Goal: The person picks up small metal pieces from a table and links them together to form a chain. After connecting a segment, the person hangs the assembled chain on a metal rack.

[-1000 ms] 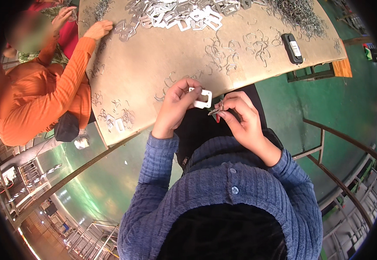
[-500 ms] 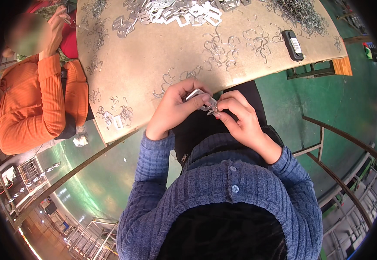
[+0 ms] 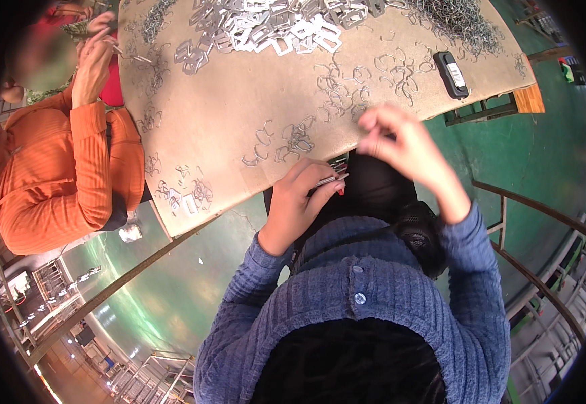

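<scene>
My left hand (image 3: 301, 202) is closed on a flat silver metal frame piece (image 3: 326, 180), seen nearly edge-on over my lap. Its thumb and fingers pinch the piece, and part of it is hidden by them. To the right, my right hand (image 3: 404, 147) is raised at the table's front edge, apart from the left. Motion smears its fingers, so whether they hold anything does not show. Just beyond it are loose bent wire hooks (image 3: 337, 94). A smaller cluster of wire hooks (image 3: 298, 137) rests nearer my left hand. Something small and red (image 3: 341, 192) shows beside the held piece.
A heap of silver metal frames (image 3: 266, 30) covers the table's (image 3: 219, 124) far side, with a dense wire-hook pile (image 3: 454, 23) at far right. A black device (image 3: 451, 75) lies near the right edge. A co-worker in an orange sleeve (image 3: 91, 168) sits at left.
My right hand has left the metal piece and moved up and right toward the table edge. My left hand has lowered slightly, still gripping the piece, which is now turned edge-on.
</scene>
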`<state>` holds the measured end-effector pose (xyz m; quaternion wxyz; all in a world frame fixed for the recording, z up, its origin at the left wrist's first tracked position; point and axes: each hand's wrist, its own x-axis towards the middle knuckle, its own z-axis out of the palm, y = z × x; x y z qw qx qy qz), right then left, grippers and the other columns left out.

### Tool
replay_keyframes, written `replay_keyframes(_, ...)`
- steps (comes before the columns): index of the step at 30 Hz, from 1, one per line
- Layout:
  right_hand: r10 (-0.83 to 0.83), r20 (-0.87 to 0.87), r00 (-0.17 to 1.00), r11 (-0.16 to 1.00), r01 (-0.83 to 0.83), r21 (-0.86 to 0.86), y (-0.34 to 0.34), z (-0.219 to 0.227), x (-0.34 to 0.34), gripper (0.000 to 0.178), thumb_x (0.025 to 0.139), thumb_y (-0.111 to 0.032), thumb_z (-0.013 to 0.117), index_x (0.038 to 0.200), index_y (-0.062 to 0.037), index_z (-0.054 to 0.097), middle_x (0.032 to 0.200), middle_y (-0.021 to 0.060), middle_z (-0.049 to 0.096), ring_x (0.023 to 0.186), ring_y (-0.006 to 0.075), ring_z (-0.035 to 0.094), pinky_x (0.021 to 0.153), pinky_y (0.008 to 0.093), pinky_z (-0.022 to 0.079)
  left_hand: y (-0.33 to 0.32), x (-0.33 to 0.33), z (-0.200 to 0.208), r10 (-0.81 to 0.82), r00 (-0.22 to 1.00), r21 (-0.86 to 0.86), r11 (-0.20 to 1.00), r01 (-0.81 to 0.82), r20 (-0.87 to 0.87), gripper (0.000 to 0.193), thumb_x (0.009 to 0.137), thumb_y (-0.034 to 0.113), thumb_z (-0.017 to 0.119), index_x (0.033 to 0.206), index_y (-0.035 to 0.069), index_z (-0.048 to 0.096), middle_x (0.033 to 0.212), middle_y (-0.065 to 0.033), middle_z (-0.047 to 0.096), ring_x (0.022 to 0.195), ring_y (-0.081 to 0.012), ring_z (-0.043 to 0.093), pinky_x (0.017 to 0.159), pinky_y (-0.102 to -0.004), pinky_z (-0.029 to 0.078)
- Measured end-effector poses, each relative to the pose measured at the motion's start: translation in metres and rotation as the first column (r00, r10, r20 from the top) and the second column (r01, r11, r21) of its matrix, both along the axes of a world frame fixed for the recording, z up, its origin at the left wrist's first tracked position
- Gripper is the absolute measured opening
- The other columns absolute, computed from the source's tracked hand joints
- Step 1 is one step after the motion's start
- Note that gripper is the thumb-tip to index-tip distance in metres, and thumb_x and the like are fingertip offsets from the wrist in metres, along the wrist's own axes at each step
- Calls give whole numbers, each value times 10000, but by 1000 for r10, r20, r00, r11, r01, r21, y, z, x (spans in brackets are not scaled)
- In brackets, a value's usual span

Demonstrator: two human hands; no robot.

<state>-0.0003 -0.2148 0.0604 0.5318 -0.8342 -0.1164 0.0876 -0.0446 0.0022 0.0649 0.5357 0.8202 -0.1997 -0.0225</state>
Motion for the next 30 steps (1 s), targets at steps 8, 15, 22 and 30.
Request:
replay_keyframes(8, -304, 146, 941, 685, 323, -653, -9, -69, 113, 165, 780, -126, 586, 912, -34, 619, 1015, 196, 598, 918, 369, 597, 779, 425, 483, 1, -3, 0, 7, 1000, -14, 1000, -7, -1, 126, 731, 18, 699, 817, 11, 608, 797, -87, 603, 711, -213, 586, 623, -282, 461)
replay_keyframes(15, -356, 325, 876, 704, 480, -523, 2, -95, 102, 145, 815, -40, 486, 949, 11, 507, 1034, 261, 527, 903, 441, 551, 769, 496, 452, 0, -4, 2, -30, 999, -43, 999, 29, -23, 138, 717, 21, 715, 812, 7, 616, 793, -105, 610, 712, -232, 598, 641, -286, 468)
replay_keyframes(22, -402, -79, 912, 868, 407, 284, -13, -45, 72, 86, 822, 29, 572, 905, 33, 549, 835, 124, 631, 725, 235, 639, 647, 302, 502, -12, 12, 4, -53, 999, -82, 995, 53, -4, 132, 727, 16, 711, 843, 10, 647, 776, -92, 618, 709, -198, 592, 644, -278, 460)
replay_keyframes(30, 9, -178, 984, 742, 113, 661, 23, 22, -29, 91, 830, 15, 602, 919, 11, 581, 1091, 71, 542, 903, 94, 553, 797, 223, 445, -15, 21, 0, 38, 998, -9, 999, -38, -45, 99, 743, 42, 684, 831, 14, 650, 735, -93, 594, 669, -215, 583, 597, -293, 447)
